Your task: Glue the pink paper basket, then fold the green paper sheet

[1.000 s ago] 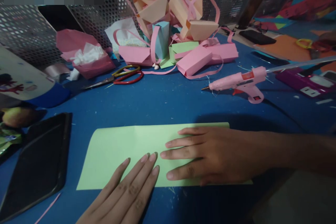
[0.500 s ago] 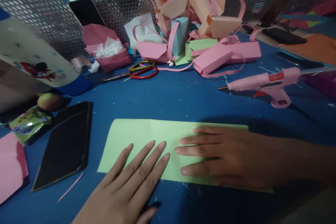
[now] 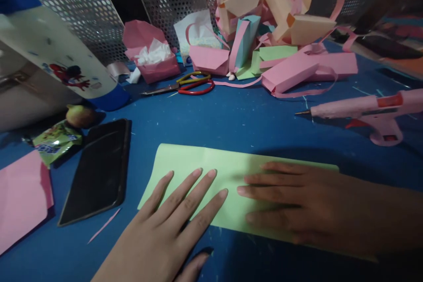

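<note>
A light green sheet of paper (image 3: 231, 167), folded over along its far edge, lies on the blue table (image 3: 211, 119). My left hand (image 3: 168, 220) rests on its left part, fingers spread and stretched out, the thumb off the near edge over the table. Flat on the right part of the paper is my right hand (image 3: 307, 202), its fingers apart and pointing left. It covers much of that end of the sheet. Neither hand grips anything.
Beyond the paper are scissors (image 3: 188, 84), a pink glue gun (image 3: 363, 114) and several folded paper bags (image 3: 291, 70). To the left lie a dark phone (image 3: 99, 172), a green packet (image 3: 57, 141), pink paper (image 3: 23, 198) and a bottle (image 3: 66, 57).
The whole view has shifted, so things sit further right in it. My left index finger has spread away from the middle finger. Both hands stay on the green paper.
</note>
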### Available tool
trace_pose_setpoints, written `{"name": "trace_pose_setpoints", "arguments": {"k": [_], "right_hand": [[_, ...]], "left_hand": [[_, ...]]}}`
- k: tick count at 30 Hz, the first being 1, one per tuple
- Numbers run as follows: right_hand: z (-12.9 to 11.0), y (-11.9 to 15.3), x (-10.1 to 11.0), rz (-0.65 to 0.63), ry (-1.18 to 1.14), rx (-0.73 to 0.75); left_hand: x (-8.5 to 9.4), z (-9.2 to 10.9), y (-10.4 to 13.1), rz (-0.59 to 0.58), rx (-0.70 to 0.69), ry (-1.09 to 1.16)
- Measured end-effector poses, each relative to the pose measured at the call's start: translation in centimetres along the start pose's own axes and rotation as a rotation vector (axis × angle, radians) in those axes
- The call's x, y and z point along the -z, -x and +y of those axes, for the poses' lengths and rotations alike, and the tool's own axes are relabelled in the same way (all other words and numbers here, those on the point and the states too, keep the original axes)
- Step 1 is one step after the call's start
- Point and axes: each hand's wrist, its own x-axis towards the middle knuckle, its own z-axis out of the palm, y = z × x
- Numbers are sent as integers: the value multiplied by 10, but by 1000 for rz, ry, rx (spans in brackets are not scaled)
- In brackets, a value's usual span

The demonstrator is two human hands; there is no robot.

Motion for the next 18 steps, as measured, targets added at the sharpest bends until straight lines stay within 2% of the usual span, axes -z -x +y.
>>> {"name": "trace_pose_setpoints", "arguments": {"k": [2,8,18], "right_hand": [[1,0,0,-27,24,6],[1,1,0,0,44,12],[0,1,0,5,-19,0]], "left_hand": [[0,0,0,-3,-2,-24],[1,0,1,-11,3,-41],[2,1,1,-32,-7,-46]]}}
